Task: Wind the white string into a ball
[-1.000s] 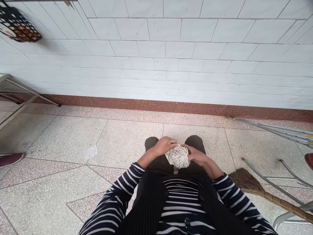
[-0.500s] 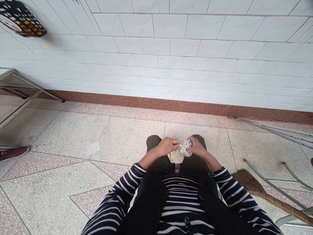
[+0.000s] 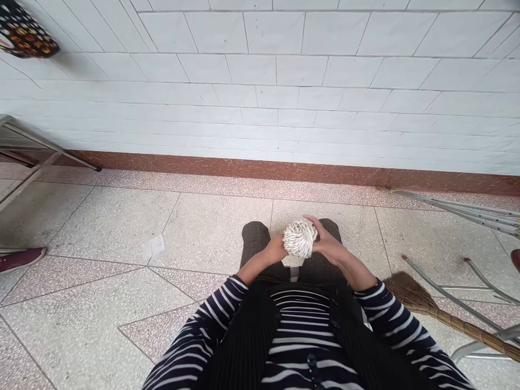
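A ball of thick off-white cord (image 3: pixel 299 238) sits between my two hands, above my knees. On its left side my left hand (image 3: pixel 274 250) grips it, with most of the fingers hidden behind the ball. My right hand (image 3: pixel 328 246) holds the opposite side, its fingers curved along the edge and one finger stretched out at the top. The wound strands face up toward me. No loose end of the cord can be made out.
A straw broom (image 3: pixel 426 303) lies on the right beside metal chair legs (image 3: pixel 439 292). Folded metal poles (image 3: pixel 455 206) rest near the tiled wall (image 3: pixel 284 70). At left are a metal-framed table (image 3: pixel 49 146), a person's shoe (image 3: pixel 22 259) and white paper (image 3: pixel 154 246) on the floor.
The ball has turned and shifted slightly left, showing its wound face. My left hand has moved from pinching a strand to holding the ball's side. My right hand's fingers have spread.
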`<state>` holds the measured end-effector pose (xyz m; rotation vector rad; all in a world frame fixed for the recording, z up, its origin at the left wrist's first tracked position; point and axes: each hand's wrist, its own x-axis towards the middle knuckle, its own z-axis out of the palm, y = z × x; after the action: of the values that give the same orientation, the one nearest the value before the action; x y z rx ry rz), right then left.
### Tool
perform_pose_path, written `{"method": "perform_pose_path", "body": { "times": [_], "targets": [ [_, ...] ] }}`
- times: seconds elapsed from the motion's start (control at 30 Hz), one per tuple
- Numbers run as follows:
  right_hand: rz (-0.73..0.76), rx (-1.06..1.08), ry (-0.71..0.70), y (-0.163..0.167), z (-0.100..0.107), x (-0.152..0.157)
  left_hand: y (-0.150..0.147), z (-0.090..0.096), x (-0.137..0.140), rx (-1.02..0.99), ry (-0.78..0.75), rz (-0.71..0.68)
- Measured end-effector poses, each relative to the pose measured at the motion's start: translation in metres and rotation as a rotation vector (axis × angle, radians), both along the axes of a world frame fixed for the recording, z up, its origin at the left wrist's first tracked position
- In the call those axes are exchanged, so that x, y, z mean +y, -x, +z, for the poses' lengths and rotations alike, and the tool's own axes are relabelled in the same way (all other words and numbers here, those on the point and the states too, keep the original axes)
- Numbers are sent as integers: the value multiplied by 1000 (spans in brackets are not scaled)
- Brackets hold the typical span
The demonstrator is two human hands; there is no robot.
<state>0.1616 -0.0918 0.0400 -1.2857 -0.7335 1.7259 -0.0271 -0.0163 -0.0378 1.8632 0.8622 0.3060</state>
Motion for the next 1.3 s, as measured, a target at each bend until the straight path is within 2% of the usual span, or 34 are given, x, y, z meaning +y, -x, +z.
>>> {"method": "perform_pose_path", "body": {
  "times": [0.1,0.23,0.3,0.4,0.47,0.53,0.63,0.7,0.77,0.87,1.03,1.17,1.23,1.3],
  "targets": [
    [32,-34,-11,4,1,5,3,2,-4,123,-48,-5],
    [-156,-84,-3,-6,-12,20,13,14,-15,171,54,-138],
    [-208,-286,-8,-15,-22,29,17,23,-22,145,93,-200],
    [-166,-629,27,-23,-38,33,17,39,-23,111,85,-205],
    [-112,-690,40,-19,-47,28,17,51,-12,87,41,-154],
    [-46,-650,43,-10,-51,17,16,62,6,87,-40,-102],
    [68,-528,34,4,-46,1,17,69,30,104,-139,-90],
    [129,-333,20,7,-38,-7,17,65,37,78,-107,-92],
    [151,-68,19,5,-28,-11,15,56,35,10,2,-78],
    [58,199,28,-1,-16,-13,9,37,20,-109,172,-31],
    [-173,242,0,-8,0,-1,1,16,-4,-118,252,-14],
    [-273,25,-77,-20,-3,20,6,19,-15,-92,285,-91],
    [-314,-223,-108,-27,-12,29,8,26,-17,-31,303,-159],
    [-296,-546,-106,-30,-23,34,10,34,-16,9,254,-189]
  ]
}}
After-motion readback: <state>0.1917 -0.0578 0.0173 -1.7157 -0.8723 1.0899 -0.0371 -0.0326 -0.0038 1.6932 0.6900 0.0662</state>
